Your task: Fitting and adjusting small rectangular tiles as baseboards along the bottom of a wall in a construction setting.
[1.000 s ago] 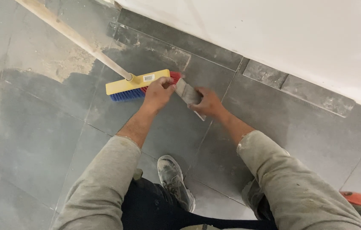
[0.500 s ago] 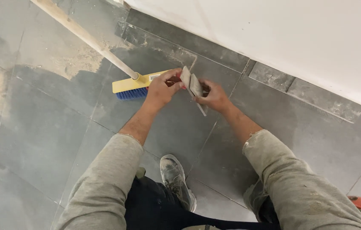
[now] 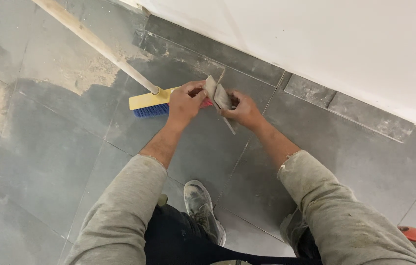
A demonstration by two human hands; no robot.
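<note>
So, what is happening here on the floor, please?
A person crouches on grey floor tiles near a white wall. The left hand and the right hand each hold a flat metal scraper blade, pressed against each other. Just behind the hands lies a broom with a yellow head, blue bristles and a long wooden handle. A dusty shoe shows below.

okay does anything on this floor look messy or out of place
Yes. A pale, sandy dust patch smears the grey floor tiles at upper left, beside the broom. The rest of the floor looks darker. The broom lies flat on the floor.
</note>
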